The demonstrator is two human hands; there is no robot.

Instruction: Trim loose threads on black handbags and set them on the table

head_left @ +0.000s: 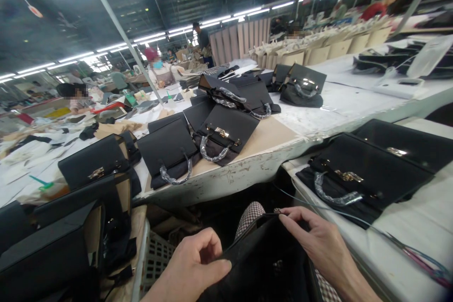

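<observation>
Both my hands hold a black bag (264, 264) that rests on my lap at the bottom of the view. My left hand (193, 266) pinches its near edge, fingers curled and thumb pressed on the black material. My right hand (318, 240) grips the bag's upper rim on the right, fingers bent over the edge. Checked trousers show under the bag. Just beyond my right hand, on the white table (417, 226), lies a black handbag (361, 177) with a plastic-wrapped handle and a gold clasp.
Several more black handbags (226, 134) lie on a worn white workbench (233, 177) ahead. Stacked black bags (53, 240) stand at the left over a white crate (155, 257). Thin cables (421, 255) run across the right table. Other people work at tables in the background.
</observation>
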